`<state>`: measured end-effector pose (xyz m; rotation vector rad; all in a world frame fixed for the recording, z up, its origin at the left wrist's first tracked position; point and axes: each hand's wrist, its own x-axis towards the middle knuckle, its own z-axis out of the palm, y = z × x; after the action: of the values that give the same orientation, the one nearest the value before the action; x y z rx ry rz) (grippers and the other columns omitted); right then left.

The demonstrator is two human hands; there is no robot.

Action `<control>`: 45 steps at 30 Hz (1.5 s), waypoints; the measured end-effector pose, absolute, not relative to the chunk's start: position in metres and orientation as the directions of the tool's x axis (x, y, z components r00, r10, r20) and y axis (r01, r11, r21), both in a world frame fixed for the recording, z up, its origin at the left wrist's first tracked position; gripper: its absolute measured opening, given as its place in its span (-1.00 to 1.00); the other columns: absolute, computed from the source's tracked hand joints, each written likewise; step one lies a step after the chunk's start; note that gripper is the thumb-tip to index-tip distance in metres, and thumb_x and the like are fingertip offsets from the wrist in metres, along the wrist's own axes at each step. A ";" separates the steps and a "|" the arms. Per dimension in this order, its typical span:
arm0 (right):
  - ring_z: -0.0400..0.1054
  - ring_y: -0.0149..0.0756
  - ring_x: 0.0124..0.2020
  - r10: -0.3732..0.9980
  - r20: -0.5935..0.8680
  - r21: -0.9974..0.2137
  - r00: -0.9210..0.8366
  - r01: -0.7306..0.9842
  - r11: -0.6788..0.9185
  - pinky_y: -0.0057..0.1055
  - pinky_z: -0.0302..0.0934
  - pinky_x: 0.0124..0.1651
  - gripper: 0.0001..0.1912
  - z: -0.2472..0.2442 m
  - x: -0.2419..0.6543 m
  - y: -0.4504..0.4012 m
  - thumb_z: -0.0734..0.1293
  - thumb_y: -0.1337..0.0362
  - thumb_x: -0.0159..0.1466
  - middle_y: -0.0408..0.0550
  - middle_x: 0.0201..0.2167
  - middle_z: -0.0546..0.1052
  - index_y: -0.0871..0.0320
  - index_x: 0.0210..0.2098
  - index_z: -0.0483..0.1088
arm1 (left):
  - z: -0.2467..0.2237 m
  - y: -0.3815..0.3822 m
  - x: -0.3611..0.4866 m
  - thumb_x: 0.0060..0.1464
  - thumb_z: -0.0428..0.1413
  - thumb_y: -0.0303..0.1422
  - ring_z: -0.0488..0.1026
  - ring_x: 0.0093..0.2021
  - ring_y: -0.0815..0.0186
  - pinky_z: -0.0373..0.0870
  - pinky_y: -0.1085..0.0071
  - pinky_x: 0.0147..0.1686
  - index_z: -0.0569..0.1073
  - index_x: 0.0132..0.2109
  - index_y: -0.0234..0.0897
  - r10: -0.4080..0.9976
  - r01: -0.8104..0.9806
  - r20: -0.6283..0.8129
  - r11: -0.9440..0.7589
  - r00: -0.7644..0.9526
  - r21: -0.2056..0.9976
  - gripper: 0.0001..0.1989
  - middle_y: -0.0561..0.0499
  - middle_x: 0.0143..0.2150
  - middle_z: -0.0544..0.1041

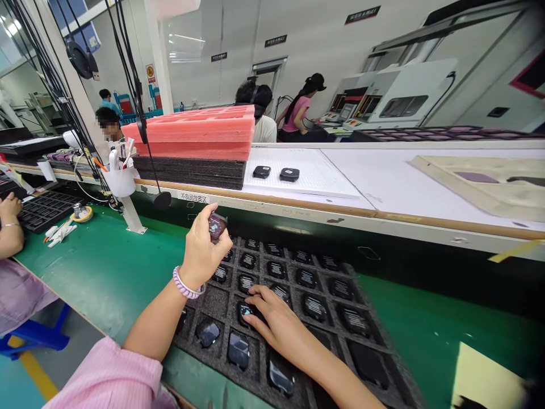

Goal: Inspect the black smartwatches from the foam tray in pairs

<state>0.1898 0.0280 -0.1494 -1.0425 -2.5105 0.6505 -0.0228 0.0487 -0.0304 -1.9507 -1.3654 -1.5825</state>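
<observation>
Dark-grey foam tray [213, 308], btm ctr of frame; R hand [276, 321] touching a lit unit [244, 311] in its slot, can't tell if gripped tbh. L hand [202, 247] pinching a watch [217, 226], mid-frame. Pink foam stack [193, 137] behind, upper left-ctr.

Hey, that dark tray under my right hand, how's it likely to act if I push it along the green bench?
The tray is broad and flat, so it probably won't tip. Its coarse, foam-like surface suggests it may drag and flex slightly. With devices in many pockets, it's likely heavier than bare foam.
</observation>
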 end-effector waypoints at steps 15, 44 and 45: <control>0.29 0.06 0.14 0.725 0.126 -0.510 -0.677 0.582 0.633 0.04 0.25 0.22 -0.78 -0.147 0.188 0.028 0.28 0.37 0.40 0.25 0.07 0.33 0.28 0.00 0.44 | -0.031 0.049 -0.022 0.13 0.04 -0.46 0.52 -0.17 0.24 0.50 0.33 -0.15 0.24 0.19 -0.29 0.506 0.784 0.861 -0.514 -0.051 0.348 -0.54 -0.09 -0.08 0.53; 0.30 0.03 0.14 0.739 0.116 -0.514 -0.664 0.597 0.617 -0.04 0.24 0.23 -0.78 -0.138 0.187 0.024 0.35 0.46 0.36 0.22 0.07 0.34 0.29 0.00 0.44 | -0.020 0.045 -0.014 0.06 0.12 -0.39 0.44 -0.47 0.50 0.40 0.54 -0.47 0.27 0.30 -0.29 0.955 -0.037 0.293 -0.292 0.049 0.956 -0.37 -0.11 -0.04 0.48; 0.29 0.04 0.14 0.737 0.115 -0.513 -0.666 0.595 0.618 -0.03 0.24 0.23 -0.78 -0.138 0.187 0.024 0.35 0.46 0.36 0.23 0.07 0.34 0.30 0.00 0.43 | -0.020 0.045 -0.013 0.07 0.13 -0.40 0.43 -0.47 0.51 0.40 0.55 -0.47 0.29 0.29 -0.29 0.954 -0.036 0.295 -0.294 0.052 0.955 -0.39 -0.11 -0.04 0.48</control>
<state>0.1865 0.0240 -0.1384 -1.0752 -2.5303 0.6347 -0.0131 0.0448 -0.0198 -2.6009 -1.8008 -2.5360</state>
